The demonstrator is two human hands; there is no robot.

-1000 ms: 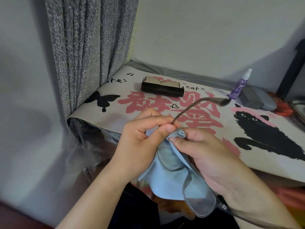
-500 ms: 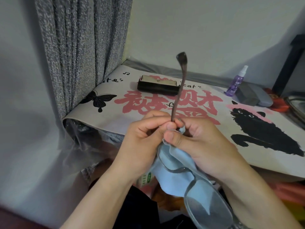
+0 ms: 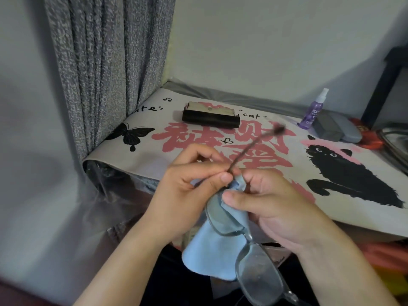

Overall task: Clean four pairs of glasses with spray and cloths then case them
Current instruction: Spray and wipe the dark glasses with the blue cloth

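Head view. Holding a pair of glasses (image 3: 240, 235) low in front of the table (image 3: 364, 226), between both hands, with one temple arm (image 3: 254, 146) sticking up and away to the right, its dark tip blurred. Left hand (image 3: 187, 195) pinching the base of that temple arm between thumb and curled index finger, other fingers bent behind. Right hand (image 3: 276, 206) gripping a light blue cloth (image 3: 212, 250) bunched around the hinge corner of the frame, thumb pressing the fabric against the upper lens, fingers curled behind it. Rest of the cloth hanging down under the hands, behind the upper lens. Lower lens reaching down toward the bottom edge of the picture, bare, looking smudged.

On the table, lying a printed mat (image 3: 154, 164) with a black butterfly, red characters and a black cat. Sitting at the far side of the mat, a dark glasses case (image 3: 210, 120), open, well apart from the hands. Standing at the far right, a purple spray bottle (image 3: 313, 111), just beside a grey case (image 3: 326, 127) and a lighter grey case (image 3: 351, 131). Hanging at the left, a grey curtain (image 3: 106, 69).
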